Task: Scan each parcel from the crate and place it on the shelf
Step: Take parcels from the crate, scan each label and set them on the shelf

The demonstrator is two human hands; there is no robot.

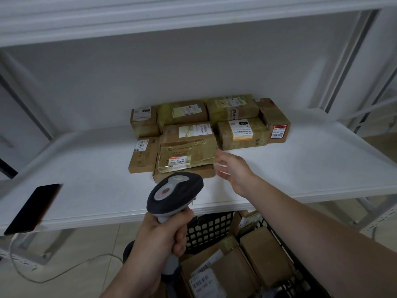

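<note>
At lower centre the left hand grips the scanner by its handle, fingers curled round it. Right of centre, the right hand hovers with fingers spread and empty, just beside the flat taped parcel on the shelf. Boxes fill the black crate at lower right

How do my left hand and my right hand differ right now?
The left hand grips the scanner by its handle, fingers curled. The right hand holds nothing, and its fingers are spread. The left hand is low, in front of the shelf edge, while the right hand reaches over the shelf, fingertips by the right edge of the taped parcel; whether they touch is unclear. Both hands are bare.
</note>
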